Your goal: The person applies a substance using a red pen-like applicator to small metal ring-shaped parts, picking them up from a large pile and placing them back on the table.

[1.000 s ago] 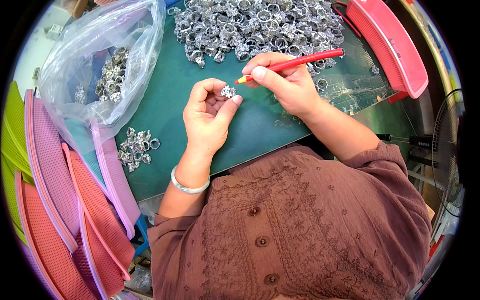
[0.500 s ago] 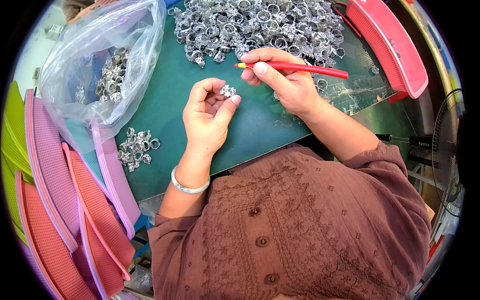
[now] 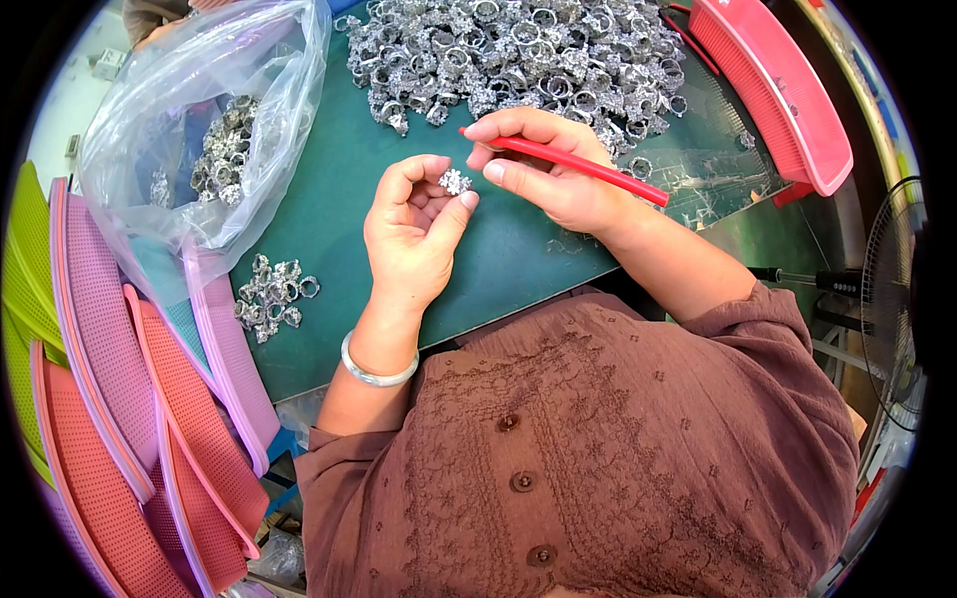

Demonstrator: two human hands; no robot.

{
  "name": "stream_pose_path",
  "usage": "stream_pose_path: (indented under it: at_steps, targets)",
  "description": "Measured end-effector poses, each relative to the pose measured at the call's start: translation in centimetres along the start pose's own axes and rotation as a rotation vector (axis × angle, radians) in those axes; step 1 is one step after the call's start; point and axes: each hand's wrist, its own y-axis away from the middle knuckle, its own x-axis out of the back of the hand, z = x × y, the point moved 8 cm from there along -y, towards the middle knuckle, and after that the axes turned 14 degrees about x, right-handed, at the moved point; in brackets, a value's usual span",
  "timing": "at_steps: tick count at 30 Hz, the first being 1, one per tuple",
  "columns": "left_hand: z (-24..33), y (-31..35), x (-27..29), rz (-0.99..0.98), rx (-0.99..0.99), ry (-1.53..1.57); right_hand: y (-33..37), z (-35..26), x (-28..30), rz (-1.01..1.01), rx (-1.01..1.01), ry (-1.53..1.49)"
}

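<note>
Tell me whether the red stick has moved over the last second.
Yes. The red stick swung in the right hand: its far end dropped from the ring pile toward the clear plastic sheet.

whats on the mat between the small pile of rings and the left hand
Nothing: in the head view, bare green mat lies between the small ring pile and the left hand, which pinches one silver ring.

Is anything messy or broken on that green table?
Nothing looks broken. A small cluster of silver rings lies apart from the big heap of silver rings on the green table. The left hand pinches one flower-shaped silver ring.
</note>
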Motion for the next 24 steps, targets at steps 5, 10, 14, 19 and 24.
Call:
stream_pose_path:
  at_steps: [5, 10, 14, 19, 24]
  targets:
    - [0.28, 0.09, -0.09, 0.017, -0.03, -0.013, 0.14, 0.32, -0.28, -0.017, -0.023, -0.071]
    - [0.36, 0.06, -0.12, 0.013, -0.049, -0.055, 0.24, 0.34, -0.45, -0.032, -0.031, -0.069]
    - [0.29, 0.04, 0.02, 0.027, -0.055, -0.074, 0.23, 0.29, -0.55, -0.039, -0.037, -0.067]
    - [0.35, 0.07, 0.09, 0.048, -0.063, -0.102, 0.25, 0.28, -0.6, -0.035, -0.041, -0.074]
    - [0.45, 0.11, 0.18, 0.056, -0.09, -0.128, 0.33, 0.38, -0.62, -0.029, -0.053, -0.091]
